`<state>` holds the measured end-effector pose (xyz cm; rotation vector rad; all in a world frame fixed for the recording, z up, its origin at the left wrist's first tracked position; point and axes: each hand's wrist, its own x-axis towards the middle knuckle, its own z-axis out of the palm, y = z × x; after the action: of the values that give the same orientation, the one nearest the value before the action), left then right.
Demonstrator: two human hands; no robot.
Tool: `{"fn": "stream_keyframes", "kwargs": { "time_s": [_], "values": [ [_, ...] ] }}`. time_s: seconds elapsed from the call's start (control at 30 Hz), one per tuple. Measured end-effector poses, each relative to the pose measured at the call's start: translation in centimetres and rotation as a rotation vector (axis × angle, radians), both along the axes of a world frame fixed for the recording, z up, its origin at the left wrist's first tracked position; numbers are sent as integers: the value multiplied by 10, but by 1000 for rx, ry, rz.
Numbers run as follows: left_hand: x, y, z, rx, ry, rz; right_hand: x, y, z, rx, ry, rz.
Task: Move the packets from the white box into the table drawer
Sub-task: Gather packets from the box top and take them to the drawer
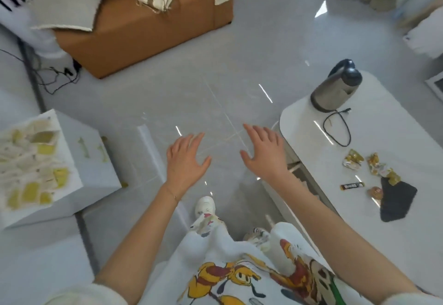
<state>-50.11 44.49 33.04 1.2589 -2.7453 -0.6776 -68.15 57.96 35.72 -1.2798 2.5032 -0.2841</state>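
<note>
Your left hand (185,160): grip spread, empty, over the grey floor (191,93). Your right hand (263,154): grip spread, empty, beside the white rounded tabletop (395,220). Yellow and cream packets (28,160): lying in the open white box (96,172) at your left. Crumpled gold wrappers (366,164): on the tabletop. Grey electric kettle (336,88): upright at its far end. Brown cardboard box (148,28): farthest.

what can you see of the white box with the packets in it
The white box sits on the pale floor at the person's left, partly cut off by the frame edge. It is square-cornered and open-topped, looks like card or plastic, and holds a heap of yellow and cream packets, blurred. Faint yellowish marks show on its side. Neither hand touches it.
</note>
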Motion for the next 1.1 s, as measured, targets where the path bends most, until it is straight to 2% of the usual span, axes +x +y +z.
{"fn": "stream_keyframes", "kwargs": {
  "time_s": [0.43, 0.73, 1.1],
  "values": [
    [129, -130, 14, 58, 80, 382, 93, -211, 20, -40, 7, 351],
    [167, -197, 9, 45, 83, 662, 123, -339, 5, 86, -32, 624],
    [206, -286, 8, 87, 112, 1074, 156, -518, 13, 142, -28, 978]
  ]
}}
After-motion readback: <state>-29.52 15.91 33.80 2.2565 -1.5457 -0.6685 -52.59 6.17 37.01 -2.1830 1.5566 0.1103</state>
